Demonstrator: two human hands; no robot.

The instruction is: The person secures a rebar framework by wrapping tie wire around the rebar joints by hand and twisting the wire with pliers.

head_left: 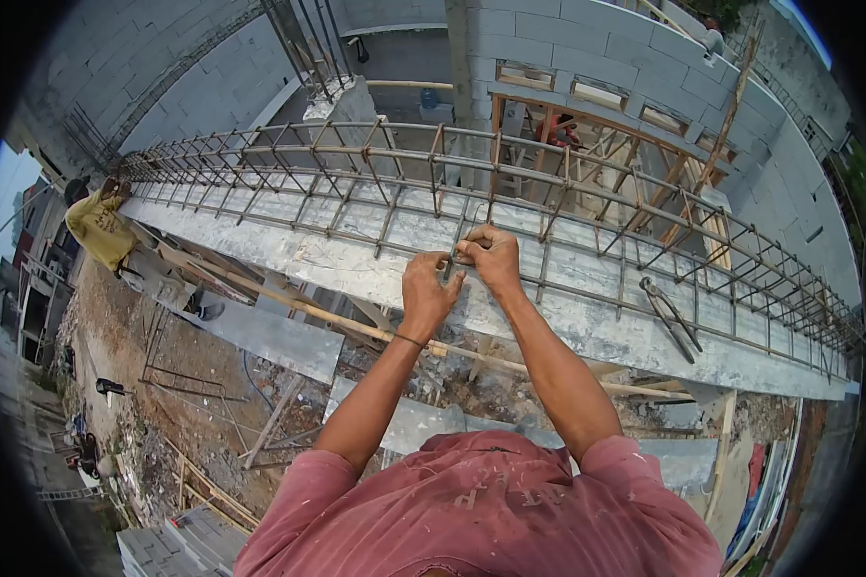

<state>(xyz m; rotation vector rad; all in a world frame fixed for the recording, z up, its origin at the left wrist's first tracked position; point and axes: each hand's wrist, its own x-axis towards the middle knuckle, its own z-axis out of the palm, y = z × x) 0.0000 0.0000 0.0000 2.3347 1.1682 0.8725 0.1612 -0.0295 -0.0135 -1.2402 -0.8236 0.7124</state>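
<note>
Both of my hands are at the near lower edge of a long rebar cage [548,180], where a stirrup meets a lengthwise bar. My left hand [429,292] has its thumb and fingers curled in close to the stirrup. Beside it my right hand [492,257] is closed in a pinch at the same joint. A thin piece, perhaps wire, shows between the fingertips, too small to make out. To the right, a pair of pincers [671,320] with dark handles lies on the pale formwork board [356,269] under the cage.
A person in a yellow shirt [103,229] is at the cage's far left end. Another person [560,131] is beyond the cage, below. Bamboo poles [289,300] and metal sheets [269,337] lie beneath the board's near side. Upright rebar [308,43] rises from a column behind.
</note>
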